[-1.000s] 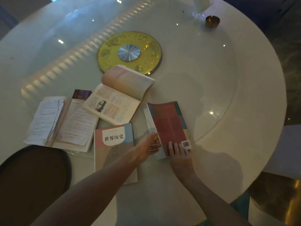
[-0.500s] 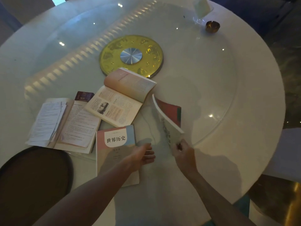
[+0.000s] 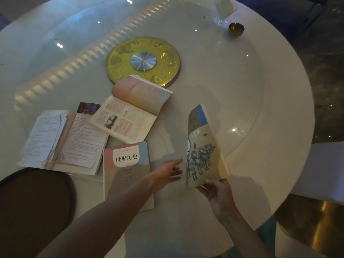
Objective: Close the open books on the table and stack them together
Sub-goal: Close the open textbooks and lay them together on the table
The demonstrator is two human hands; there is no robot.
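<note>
I count four books: my right hand (image 3: 219, 196) pinches the horse-cover book (image 3: 202, 151) upright at centre right; my left hand (image 3: 165, 174), fingers spread, hovers beside the closed book (image 3: 126, 174) titled 世界历史. Two open books (image 3: 135, 112) (image 3: 74, 142) lie toward the left.

Dim room, round white table (image 3: 279, 90), dark marble floor (image 3: 325, 81)

A person's right hand (image 3: 219, 195) grips the near edge of a closed horse-cover book (image 3: 202, 148), tilted above the tabletop (image 3: 242, 81). The left hand (image 3: 165, 173), fingers spread, reaches just beside it, over a closed history textbook (image 3: 124, 164). Two open books (image 3: 134, 110) (image 3: 74, 142) lie beyond the left hand.
</note>
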